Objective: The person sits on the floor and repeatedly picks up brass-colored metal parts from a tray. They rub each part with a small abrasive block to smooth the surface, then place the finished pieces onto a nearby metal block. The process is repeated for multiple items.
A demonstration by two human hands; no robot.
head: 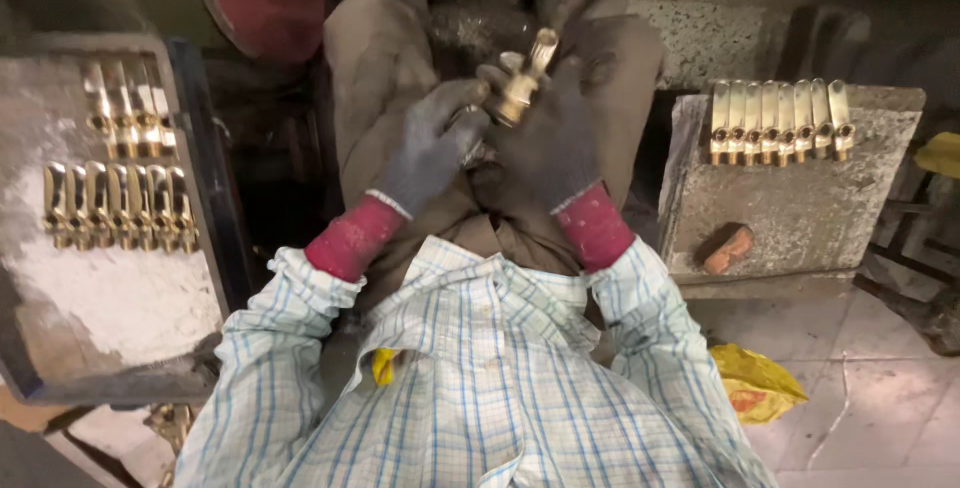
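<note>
Both hands are working together over the person's lap, each wearing a dark grey glove with a red cuff. The right hand (555,138) is closing its grip around a brass fitting (522,83), fingers wrapped about the lower body of the piece. The left hand (435,143) is pressing in just beside it, its fingertips curling toward the base of the same fitting; whether it is truly clamping the piece or only touching it cannot be told.

The brass fitting is shining yellow-gold, with a thick body and a slimmer ribbed stem sticking up and tilting away above the right hand's grip.

Well to the left of the grips, a shallow tray (110,318) with a dusty white floor is carrying two rows of similar brass pieces (120,208), lying side by side. Well to the right of the grips, a grey stone block (800,218) is serving as a surface, bearing one neat row of brass pieces (780,120) along its far edge.
</note>
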